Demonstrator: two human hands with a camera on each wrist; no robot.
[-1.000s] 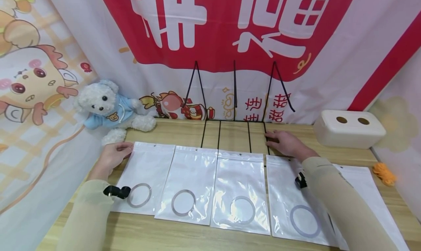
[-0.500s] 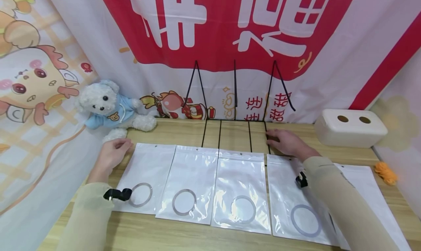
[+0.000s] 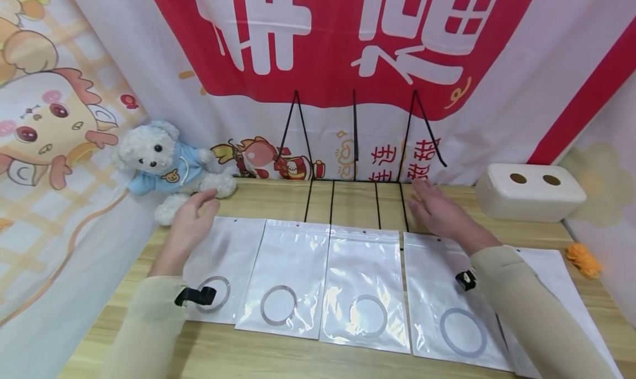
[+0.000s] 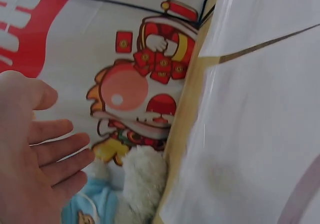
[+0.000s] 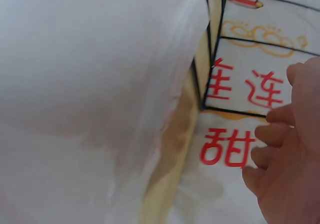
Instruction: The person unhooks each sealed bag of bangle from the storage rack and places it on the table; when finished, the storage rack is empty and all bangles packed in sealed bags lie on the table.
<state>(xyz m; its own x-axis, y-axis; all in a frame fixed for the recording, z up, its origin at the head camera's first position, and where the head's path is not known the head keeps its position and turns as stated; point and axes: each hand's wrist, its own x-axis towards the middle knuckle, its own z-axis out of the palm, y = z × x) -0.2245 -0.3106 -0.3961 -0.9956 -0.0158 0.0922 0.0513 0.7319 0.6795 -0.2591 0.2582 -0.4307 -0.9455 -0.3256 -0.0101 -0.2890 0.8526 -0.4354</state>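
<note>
My left hand (image 3: pixel 191 227) hovers over the upper left corner of the leftmost clear-fronted zip bag (image 3: pixel 243 252). Its fingers are loosely extended, and the left wrist view shows the same hand (image 4: pixel 37 159) holding nothing. More bags lie side by side in a row: a second bag (image 3: pixel 295 257), a third bag (image 3: pixel 365 268) and a fourth bag (image 3: pixel 424 296). Each of these shows a ring outline near its lower end. Behind the fourth bag, beside the black wire rack (image 3: pixel 355 128), is my right hand (image 3: pixel 439 213), fingers loosely bent around nothing.
A white plush bear (image 3: pixel 171 164) in a blue top sits at the back left. At the back right stands a cream box (image 3: pixel 529 197) with two holes. A fifth bag (image 3: pixel 554 274) lies partly under my right sleeve, near an orange bundle (image 3: pixel 583 260).
My left hand has moved right and up, from the leftmost bag's edge to above its corner, and its fingers have spread. My right hand has shifted slightly right, away from the rack. The bags stay put.
</note>
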